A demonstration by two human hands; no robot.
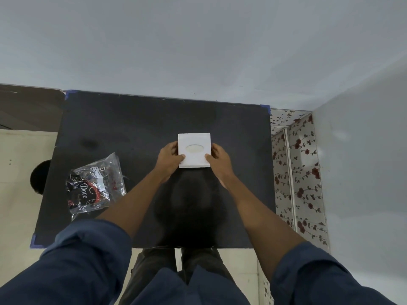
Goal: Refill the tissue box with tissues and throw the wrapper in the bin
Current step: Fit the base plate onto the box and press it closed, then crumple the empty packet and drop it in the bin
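A white square tissue box (194,142) with an oval slot in its top sits on the black table (132,124), right of centre. My left hand (168,158) grips its left side with the thumb on the top near the front corner. My right hand (218,158) grips its right side the same way. An empty clear plastic wrapper (95,183) printed "Dove" lies crumpled on the table to the left, apart from both hands.
The table stands against a grey wall (198,51). A dark round object (40,177) sits on the floor just off the table's left edge. Rose-patterned panelling (297,172) runs along the right side. My legs are at the table's near edge.
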